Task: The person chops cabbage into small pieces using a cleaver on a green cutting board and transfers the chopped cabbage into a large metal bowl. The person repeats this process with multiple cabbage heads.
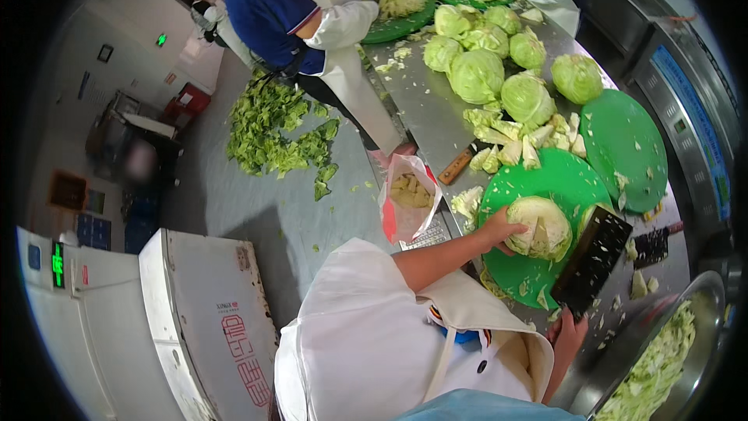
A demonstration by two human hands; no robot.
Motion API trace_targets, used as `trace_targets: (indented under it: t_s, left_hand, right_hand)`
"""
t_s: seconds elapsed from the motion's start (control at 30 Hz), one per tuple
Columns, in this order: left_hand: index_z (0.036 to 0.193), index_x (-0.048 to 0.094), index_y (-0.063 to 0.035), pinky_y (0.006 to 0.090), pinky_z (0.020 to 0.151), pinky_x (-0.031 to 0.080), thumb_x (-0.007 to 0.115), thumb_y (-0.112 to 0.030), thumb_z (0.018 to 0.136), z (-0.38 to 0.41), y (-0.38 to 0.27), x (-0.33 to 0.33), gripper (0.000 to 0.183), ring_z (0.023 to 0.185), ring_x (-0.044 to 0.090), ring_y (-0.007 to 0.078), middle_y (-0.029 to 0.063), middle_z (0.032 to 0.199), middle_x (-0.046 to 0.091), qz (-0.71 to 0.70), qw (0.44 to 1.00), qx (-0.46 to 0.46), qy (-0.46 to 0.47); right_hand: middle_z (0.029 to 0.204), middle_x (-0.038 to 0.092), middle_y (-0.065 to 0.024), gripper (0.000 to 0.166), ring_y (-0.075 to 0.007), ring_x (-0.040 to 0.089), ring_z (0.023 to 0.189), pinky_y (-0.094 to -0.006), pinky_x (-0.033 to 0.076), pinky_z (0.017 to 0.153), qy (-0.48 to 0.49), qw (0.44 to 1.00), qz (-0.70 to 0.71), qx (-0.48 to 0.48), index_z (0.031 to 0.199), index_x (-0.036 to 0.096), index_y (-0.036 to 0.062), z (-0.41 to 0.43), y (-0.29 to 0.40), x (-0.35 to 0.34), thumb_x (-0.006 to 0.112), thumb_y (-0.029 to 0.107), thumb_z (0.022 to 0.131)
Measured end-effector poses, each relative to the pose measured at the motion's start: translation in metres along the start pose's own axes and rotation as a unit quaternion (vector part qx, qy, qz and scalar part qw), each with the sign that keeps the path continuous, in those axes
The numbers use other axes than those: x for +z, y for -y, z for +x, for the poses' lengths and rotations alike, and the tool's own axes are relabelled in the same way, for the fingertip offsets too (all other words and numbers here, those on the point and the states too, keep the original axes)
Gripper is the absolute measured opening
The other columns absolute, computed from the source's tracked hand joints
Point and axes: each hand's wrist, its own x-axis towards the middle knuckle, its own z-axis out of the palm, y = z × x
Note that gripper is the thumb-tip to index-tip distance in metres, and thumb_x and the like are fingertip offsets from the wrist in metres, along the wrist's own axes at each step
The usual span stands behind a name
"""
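Observation:
My left hand (499, 231) grips the near side of a halved cabbage (543, 240), whose pale cut face and core show. The half rests on a round green cutting board (526, 181). My right hand (568, 330) is around the handle of a broad dark cleaver (593, 263), its blade flecked with cabbage bits. Partly hidden behind that blade is another cut cabbage piece (593, 213). Cut core wedges (514, 140) are heaped along the board's far edge.
Whole cabbages (476, 76) cover the steel table (432, 123) farther off. Nearby are a wooden-handled knife (457, 166), a second cleaver (651, 245), another green board (625, 146), a lined waste bag (409, 193) and a steel basin (710, 316) of shredded cabbage. Two co-workers (274, 17) stand beyond; leaves (274, 128) litter the floor.

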Motion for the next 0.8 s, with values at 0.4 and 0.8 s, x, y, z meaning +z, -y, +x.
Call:
trace_targets:
  t_s: [0.4,0.8]
  left_hand:
    - [0.133,0.034,0.0043,0.0404,0.092,0.047,0.075,-0.041,0.074,0.015,0.031,0.001,0.085,0.112,0.055,0.0338,0.0261,0.121,0.054,0.258,0.955,0.131,-0.070]
    - [0.141,0.025,-0.0050,0.0352,0.090,0.047,0.066,-0.018,0.084,-0.014,0.010,0.022,0.072,0.112,0.052,0.0290,0.0213,0.129,0.045,0.161,0.977,0.140,-0.012]
  right_hand:
    - [0.066,0.048,-0.0039,0.023,-0.0114,0.045,0.059,-0.0284,0.037,0.052,-0.026,0.972,-0.216,-0.093,0.105,0.058,0.0018,0.004,-0.033,0.016,0.050,0.011,0.085]
    - [0.073,0.054,-0.0206,0.024,-0.0370,0.051,0.065,-0.0402,0.043,0.062,-0.062,0.914,-0.397,-0.054,0.101,0.052,-0.0003,-0.019,0.009,0.022,0.050,0.008,0.079]
